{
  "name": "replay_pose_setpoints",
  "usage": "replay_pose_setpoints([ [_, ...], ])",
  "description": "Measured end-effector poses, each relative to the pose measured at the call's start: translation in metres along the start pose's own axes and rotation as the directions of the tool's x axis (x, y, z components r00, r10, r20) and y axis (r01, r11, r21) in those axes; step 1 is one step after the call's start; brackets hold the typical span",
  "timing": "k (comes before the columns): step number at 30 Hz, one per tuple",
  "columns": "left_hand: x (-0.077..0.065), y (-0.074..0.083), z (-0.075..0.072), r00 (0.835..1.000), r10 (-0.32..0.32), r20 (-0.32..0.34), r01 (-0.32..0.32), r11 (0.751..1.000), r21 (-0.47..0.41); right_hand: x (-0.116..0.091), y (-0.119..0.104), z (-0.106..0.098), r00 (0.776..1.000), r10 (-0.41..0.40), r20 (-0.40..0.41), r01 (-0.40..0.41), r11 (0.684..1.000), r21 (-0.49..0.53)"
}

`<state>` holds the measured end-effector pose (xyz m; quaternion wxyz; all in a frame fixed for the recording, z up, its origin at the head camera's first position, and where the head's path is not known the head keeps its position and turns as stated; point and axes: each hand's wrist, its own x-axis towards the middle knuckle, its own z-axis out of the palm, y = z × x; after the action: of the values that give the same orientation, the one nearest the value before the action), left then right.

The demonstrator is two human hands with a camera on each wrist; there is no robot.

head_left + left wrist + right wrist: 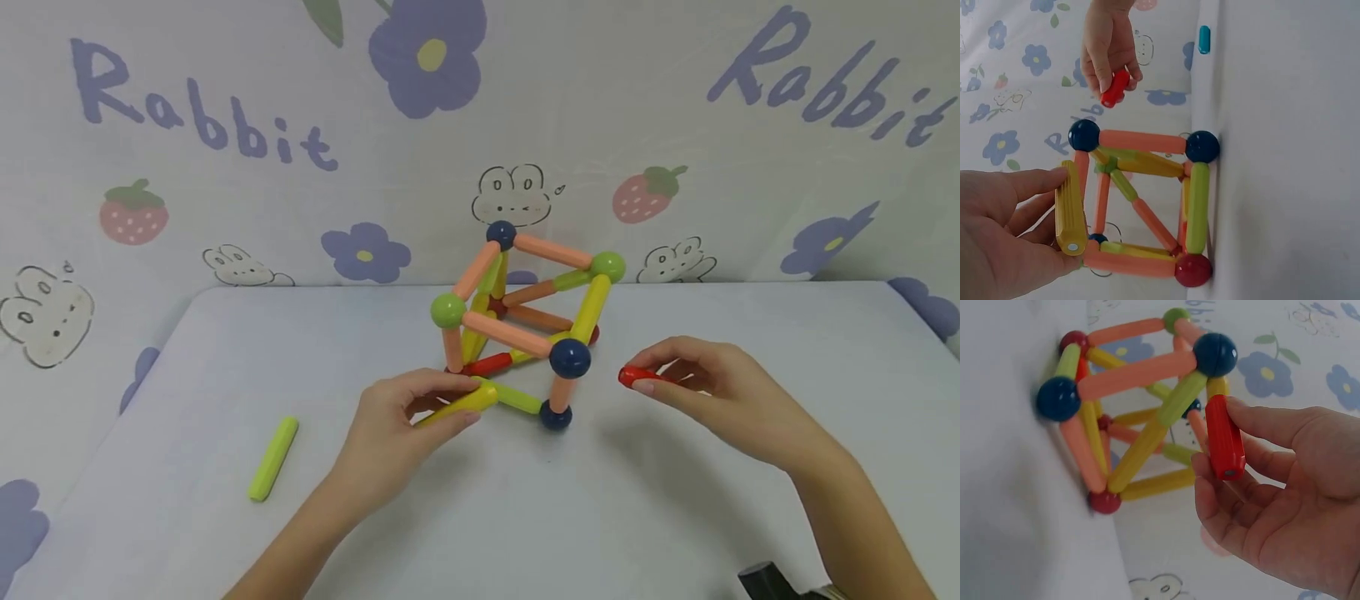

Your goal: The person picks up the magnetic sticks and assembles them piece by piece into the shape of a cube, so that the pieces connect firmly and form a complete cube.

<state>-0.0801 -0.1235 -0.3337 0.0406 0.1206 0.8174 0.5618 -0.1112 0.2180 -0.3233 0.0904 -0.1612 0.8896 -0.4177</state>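
A cube-like frame of magnetic sticks and balls (510, 333) stands on the table, with salmon, yellow, green and red sticks joined by blue, green and red balls. My left hand (397, 429) pinches a yellow magnetic stick (1070, 209) between thumb and fingers, in front of the frame's near left side. To the right of the frame, my right hand (723, 396) holds a short red magnetic stick (1225, 437), raised above the table. In the head view the red stick is apart from the frame. Whether the yellow stick touches the frame, I cannot tell.
A loose light green stick (273, 458) lies on the white table (187, 358), left of my left forearm. A small teal piece (1204, 39) shows in the left wrist view. A dark object (767, 581) shows by my right forearm. Behind hangs a printed cloth (262, 75).
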Motion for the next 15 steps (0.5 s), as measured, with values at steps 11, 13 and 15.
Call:
replay_pose_setpoints([
  [11, 0.011, 0.023, 0.017, 0.996, 0.026, 0.081, -0.025, 1.000, -0.016, 0.006, -0.033, 0.009, 0.992, -0.122, 0.013, 0.122, 0.992, 0.023],
  [13, 0.012, 0.027, 0.020, 0.995, 0.046, 0.091, -0.044, 0.999, -0.024, 0.005, -0.038, 0.011, 0.988, -0.152, 0.016, 0.151, 0.988, 0.038],
  [15, 0.013, 0.029, 0.022, 0.993, 0.065, 0.099, -0.062, 0.998, -0.029, 0.004, -0.041, 0.014, 0.983, -0.180, 0.020, 0.179, 0.982, 0.052],
])
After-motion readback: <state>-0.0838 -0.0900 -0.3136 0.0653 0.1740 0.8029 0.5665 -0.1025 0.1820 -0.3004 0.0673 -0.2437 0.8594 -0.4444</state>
